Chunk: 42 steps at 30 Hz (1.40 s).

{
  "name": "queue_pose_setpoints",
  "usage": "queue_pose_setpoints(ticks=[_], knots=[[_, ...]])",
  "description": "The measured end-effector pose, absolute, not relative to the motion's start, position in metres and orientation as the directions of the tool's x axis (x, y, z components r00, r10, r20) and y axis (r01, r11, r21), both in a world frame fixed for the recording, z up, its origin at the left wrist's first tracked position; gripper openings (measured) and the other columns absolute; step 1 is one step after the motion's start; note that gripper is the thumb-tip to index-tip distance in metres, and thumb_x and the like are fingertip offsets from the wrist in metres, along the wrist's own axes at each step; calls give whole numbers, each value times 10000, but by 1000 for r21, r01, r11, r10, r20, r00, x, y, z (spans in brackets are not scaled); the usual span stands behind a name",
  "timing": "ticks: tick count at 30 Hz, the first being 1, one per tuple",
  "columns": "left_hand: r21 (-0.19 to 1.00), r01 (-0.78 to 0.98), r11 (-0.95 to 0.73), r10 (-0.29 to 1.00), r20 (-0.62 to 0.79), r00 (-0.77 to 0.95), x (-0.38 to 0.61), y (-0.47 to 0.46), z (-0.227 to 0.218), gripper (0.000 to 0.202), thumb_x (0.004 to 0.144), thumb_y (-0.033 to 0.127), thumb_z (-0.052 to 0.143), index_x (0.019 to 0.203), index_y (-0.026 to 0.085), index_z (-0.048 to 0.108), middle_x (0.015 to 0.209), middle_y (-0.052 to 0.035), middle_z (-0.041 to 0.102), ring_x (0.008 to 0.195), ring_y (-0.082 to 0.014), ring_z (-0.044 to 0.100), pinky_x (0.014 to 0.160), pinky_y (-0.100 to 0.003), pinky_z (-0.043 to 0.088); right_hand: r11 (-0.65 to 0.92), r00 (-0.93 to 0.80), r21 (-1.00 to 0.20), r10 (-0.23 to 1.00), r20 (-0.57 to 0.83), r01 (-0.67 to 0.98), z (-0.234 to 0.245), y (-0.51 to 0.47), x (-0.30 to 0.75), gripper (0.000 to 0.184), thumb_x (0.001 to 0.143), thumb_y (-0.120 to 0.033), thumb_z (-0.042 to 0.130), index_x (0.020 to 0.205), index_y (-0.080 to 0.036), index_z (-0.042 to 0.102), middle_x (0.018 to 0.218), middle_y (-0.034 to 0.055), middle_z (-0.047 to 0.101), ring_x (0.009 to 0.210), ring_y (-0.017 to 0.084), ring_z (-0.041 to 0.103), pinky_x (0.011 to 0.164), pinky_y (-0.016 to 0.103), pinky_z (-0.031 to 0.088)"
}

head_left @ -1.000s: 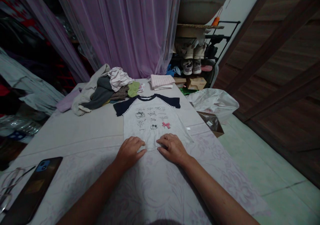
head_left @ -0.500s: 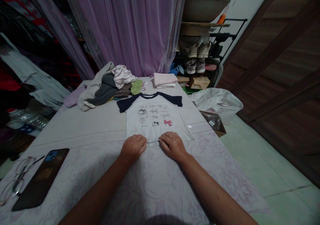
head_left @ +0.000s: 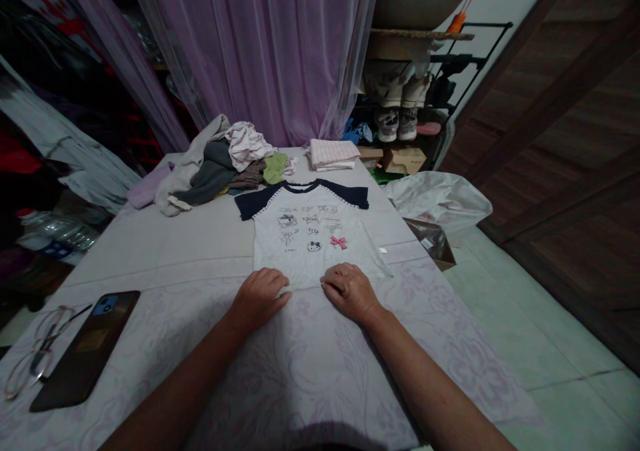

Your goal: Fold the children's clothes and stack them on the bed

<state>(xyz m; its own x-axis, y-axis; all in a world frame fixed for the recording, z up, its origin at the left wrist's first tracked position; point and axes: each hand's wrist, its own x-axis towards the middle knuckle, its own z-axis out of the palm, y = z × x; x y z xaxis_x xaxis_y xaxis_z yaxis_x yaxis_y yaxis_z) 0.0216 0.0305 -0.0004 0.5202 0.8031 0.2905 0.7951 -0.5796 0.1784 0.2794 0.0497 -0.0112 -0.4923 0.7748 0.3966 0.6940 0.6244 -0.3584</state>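
Observation:
A small white T-shirt (head_left: 310,237) with navy sleeves and little cartoon prints lies flat, face up, on the cloth-covered table (head_left: 175,251). Both my hands rest on its bottom hem, side by side. My left hand (head_left: 260,294) has its fingers curled together on the hem's left half. My right hand (head_left: 350,291) is knuckles up, fingers bent and pinched on the hem's right half. The neckline points away from me.
A pile of unfolded clothes (head_left: 220,164) and a folded striped stack (head_left: 333,154) sit at the far end. A phone (head_left: 85,347) and glasses (head_left: 35,357) lie at the near left. A plastic bag (head_left: 440,201) and box (head_left: 433,241) are right of the table.
My hands have stayed on the hem, with fingers drawing in and shifting slightly. The view has tilted and shifted a little; the shirt lies as before.

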Motion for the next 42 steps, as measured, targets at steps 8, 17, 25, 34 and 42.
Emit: queue_pose_setpoints(ticks=[8, 17, 25, 34, 42], knots=[[338, 771, -540, 839, 285, 463, -33, 27, -3, 219, 905, 410, 536, 947, 213, 620, 958, -58, 686, 932, -206, 609, 849, -353, 481, 602, -474, -433, 797, 374, 671, -13, 52, 281, 171, 883, -250, 558, 887, -245, 728, 880, 51, 696, 825, 190, 600, 769, 346, 432], [343, 747, -569, 811, 384, 441, -37, 17, -3, 204, 950, 286, 460, 893, 211, 641, 907, -42, 691, 899, -170, 616, 839, -324, 487, 616, -461, -460, 786, 412, 640, -16, 52, 283, 159, 884, -242, 570, 869, -244, 728, 839, 37, 696, 796, 177, 610, 752, 330, 435], [291, 771, -567, 815, 335, 473, -38, 14, -1, 225, 951, 285, 443, 895, 217, 650, 937, -41, 695, 920, -180, 614, 855, -341, 478, 633, -494, -400, 771, 401, 663, -12, 49, 283, 149, 866, -216, 576, 851, -243, 721, 848, 37, 688, 807, 178, 601, 766, 332, 427], [300, 766, -569, 815, 332, 475, -36, 15, 0, 173, 919, 254, 472, 861, 213, 630, 940, -41, 688, 914, -182, 609, 842, -343, 466, 623, -467, -402, 776, 423, 671, -16, 48, 283, 149, 869, -245, 586, 851, -245, 734, 856, 49, 696, 806, 188, 600, 754, 338, 437], [311, 751, -583, 806, 341, 484, -42, 12, -2, 192, 957, 292, 449, 914, 209, 616, 960, -44, 690, 948, -185, 606, 880, -351, 460, 640, -468, -419, 763, 446, 644, -16, 48, 284, 156, 872, -228, 573, 837, -232, 725, 840, 44, 693, 796, 178, 602, 761, 333, 441]])
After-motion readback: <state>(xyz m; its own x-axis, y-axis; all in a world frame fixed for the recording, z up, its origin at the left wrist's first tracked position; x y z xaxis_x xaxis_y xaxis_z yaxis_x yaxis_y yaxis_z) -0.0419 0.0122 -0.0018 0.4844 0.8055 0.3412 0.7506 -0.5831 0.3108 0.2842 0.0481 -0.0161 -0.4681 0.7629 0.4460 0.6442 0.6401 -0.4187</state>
